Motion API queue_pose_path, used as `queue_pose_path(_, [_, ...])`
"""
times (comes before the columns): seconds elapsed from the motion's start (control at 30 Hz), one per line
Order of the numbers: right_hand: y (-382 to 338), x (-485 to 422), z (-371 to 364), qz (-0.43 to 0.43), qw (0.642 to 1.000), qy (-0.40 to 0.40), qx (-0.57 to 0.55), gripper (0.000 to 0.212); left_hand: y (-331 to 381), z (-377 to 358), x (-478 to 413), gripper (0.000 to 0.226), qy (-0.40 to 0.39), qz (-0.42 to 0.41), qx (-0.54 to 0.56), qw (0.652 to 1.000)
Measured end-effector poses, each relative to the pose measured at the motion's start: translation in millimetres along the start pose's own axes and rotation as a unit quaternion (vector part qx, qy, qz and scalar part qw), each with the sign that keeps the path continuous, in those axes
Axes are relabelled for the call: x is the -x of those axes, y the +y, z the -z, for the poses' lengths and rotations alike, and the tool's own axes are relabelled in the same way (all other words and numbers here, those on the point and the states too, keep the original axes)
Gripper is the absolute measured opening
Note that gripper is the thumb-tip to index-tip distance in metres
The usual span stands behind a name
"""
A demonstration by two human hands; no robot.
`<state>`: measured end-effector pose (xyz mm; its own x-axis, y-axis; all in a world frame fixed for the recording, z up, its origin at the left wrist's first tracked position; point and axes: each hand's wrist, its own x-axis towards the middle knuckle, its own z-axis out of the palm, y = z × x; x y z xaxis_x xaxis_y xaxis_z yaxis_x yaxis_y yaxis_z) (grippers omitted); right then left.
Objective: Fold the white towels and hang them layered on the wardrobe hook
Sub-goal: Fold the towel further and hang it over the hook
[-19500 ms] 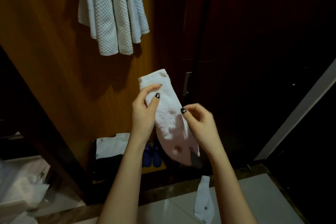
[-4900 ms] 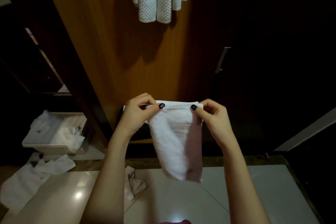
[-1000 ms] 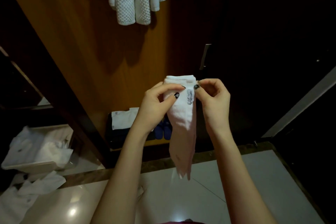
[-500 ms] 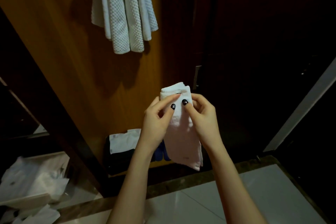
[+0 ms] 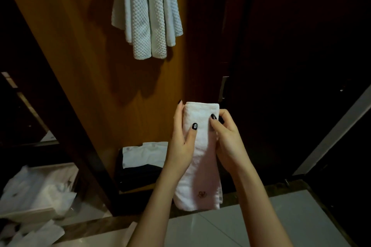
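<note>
My left hand (image 5: 179,146) and right hand (image 5: 228,144) grip the folded towel (image 5: 202,168) between them, thumbs in front. The hanging towels (image 5: 146,12) are cut off above, hiding their hook.

Two hands are in view, the left hand (image 5: 181,146) and the right hand (image 5: 226,142). They share one folded white towel (image 5: 202,166), which carries one small embroidered emblem (image 5: 201,194). On the one lit wardrobe panel (image 5: 90,66) hangs one bunch of waffle-weave towels (image 5: 146,12). Its folds overlap, so it may be two towels or three. Low in the wardrobe lies one folded white garment (image 5: 144,153) on one dark stack (image 5: 136,178). At the left stands one shallow box (image 5: 26,211). The crumpled white cloths (image 5: 34,192) in it and on the floor (image 5: 220,226) beside it are too tangled to count. One metal door handle (image 5: 223,88) shows.
</note>
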<state>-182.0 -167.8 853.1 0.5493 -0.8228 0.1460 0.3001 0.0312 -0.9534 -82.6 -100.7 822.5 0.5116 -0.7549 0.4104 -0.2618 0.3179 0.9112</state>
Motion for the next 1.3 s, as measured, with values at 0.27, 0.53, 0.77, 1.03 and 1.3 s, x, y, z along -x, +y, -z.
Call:
queue_pose_path(0.27, [9, 1, -2, 0.043, 0.999, 0.004, 0.020, 0.013, -2, 3, 5, 0.062, 0.039, 0.012, -0.076, 0.996])
queue_pose_path(0.53, [14, 6, 0, 0.010, 1.000, 0.005, 0.012, 0.013, -2, 6, 7, 0.078, 0.013, 0.114, -0.002, 0.993])
queue_pose_path(0.77, [12, 13, 1, 0.047, 0.994, 0.010, 0.100, 0.010, 3, 5, 11, 0.059, 0.026, 0.045, 0.015, 0.999])
queue_pose_path(1.03, [17, 20, -3, 0.079, 0.990, 0.039, 0.114, 0.005, 8, 4, 16, 0.056, 0.087, 0.004, 0.082, 0.993])
queue_pose_path(1.3, [26, 24, -11, 0.039, 0.991, 0.072, 0.107, 0.004, 8, 3, 16, 0.056, 0.116, 0.045, 0.176, 0.976])
